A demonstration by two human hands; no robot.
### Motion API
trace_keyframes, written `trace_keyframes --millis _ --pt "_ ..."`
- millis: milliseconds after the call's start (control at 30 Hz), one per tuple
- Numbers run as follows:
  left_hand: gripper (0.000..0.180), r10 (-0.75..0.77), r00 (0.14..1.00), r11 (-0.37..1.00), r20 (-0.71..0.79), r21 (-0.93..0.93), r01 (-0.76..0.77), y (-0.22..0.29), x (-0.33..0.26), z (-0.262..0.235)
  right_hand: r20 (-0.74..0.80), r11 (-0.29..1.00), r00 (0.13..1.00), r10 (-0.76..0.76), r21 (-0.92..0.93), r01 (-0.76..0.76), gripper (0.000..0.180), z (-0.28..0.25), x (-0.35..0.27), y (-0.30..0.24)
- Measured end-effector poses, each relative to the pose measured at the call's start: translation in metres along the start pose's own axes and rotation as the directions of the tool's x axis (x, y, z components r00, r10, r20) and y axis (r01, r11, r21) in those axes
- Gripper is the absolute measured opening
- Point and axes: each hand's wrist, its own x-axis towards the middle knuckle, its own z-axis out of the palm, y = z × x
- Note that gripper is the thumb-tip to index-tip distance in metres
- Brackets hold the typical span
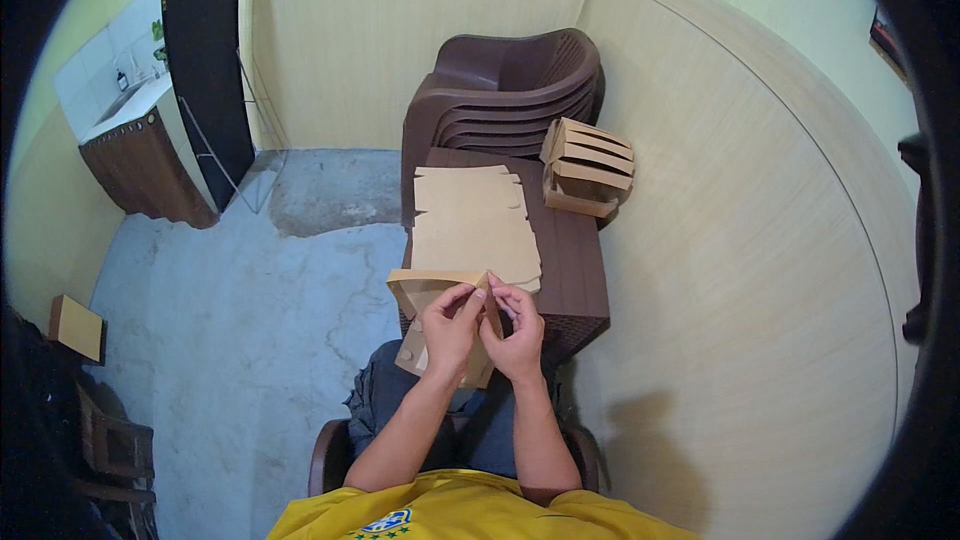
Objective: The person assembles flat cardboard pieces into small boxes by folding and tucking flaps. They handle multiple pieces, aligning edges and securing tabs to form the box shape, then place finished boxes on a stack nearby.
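Note:
A partly folded brown cardboard box (415,289) is held between both hands, over my lap and the near edge of the table. My left hand (452,328) is closed on its near side, with the thumb pressed toward the upper corner. My right hand (513,330) pinches the same corner from the right, fingertips close to the left thumb. Part of the box is hidden behind the hands. Just beyond it, a stack of flat cardboard blanks (470,225) with notched edges lies on the brown table (565,260).
Several folded cardboard boxes (592,165) are stacked at the table's far right corner. Behind stand stacked brown plastic chairs (505,90). A panelled wall (740,270) runs along the right. At the far left are a sink counter (135,105) and a dark door (205,60).

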Motion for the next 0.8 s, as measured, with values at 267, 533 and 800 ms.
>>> trace_keyframes --millis 267,533,800 --pt "0.032 -0.008 0.999 0.992 0.052 -0.124 0.014 0.019 -0.019 0.012 -0.029 0.945 0.954 0.297 0.152 -0.290 0.045 0.003 -0.010 -0.005" --pt "0.036 0.412 0.889 0.627 0.201 0.646 -0.436 0.075 -0.007 -0.087 -0.224 0.897 0.914 0.340 0.370 -0.243 0.036 -0.029 -0.003 0.004" --pt "0.056 -0.158 0.827 0.919 0.539 0.387 -0.077 0.079 0.001 -0.121 -0.192 0.890 0.951 0.242 0.435 -0.138 0.028 -0.021 -0.001 0.007"
